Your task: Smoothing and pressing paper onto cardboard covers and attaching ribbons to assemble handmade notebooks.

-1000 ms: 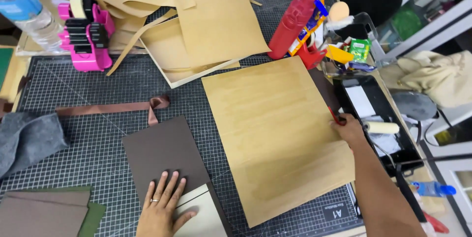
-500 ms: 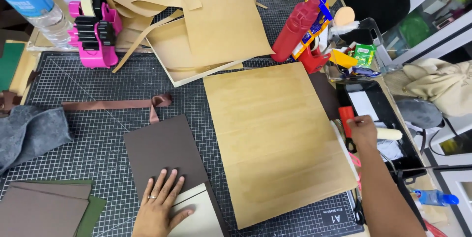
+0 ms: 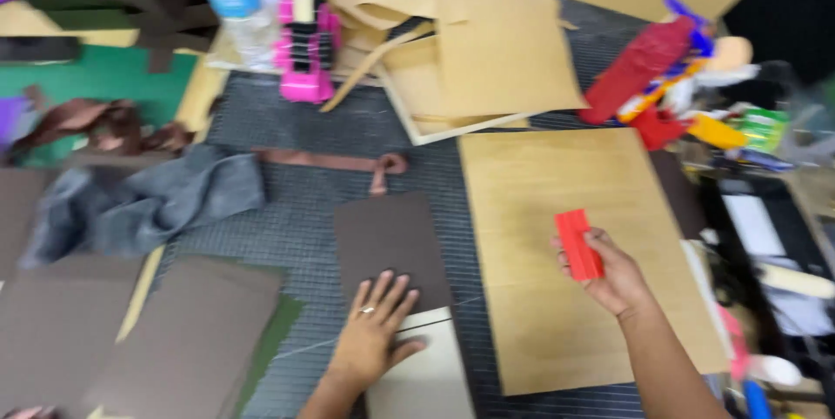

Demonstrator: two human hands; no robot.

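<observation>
My right hand [image 3: 613, 276] is closed around a small red block [image 3: 578, 245]; the fingers wrap it from behind and the upper end stands out above them. I hold it above the large tan sheet [image 3: 557, 210], which lies flat on the grid cutting mat [image 3: 296, 219]. My left hand [image 3: 372, 332] is open, fingers spread, and it presses flat on the lower edge of the dark brown piece [image 3: 391, 241], just beside the tan sheet.

Beside the cutting mat [image 3: 304, 210] lie one tan board [image 3: 557, 245] and one grey cloth [image 3: 148, 202]. Two hands, one red block [image 3: 578, 245].
</observation>
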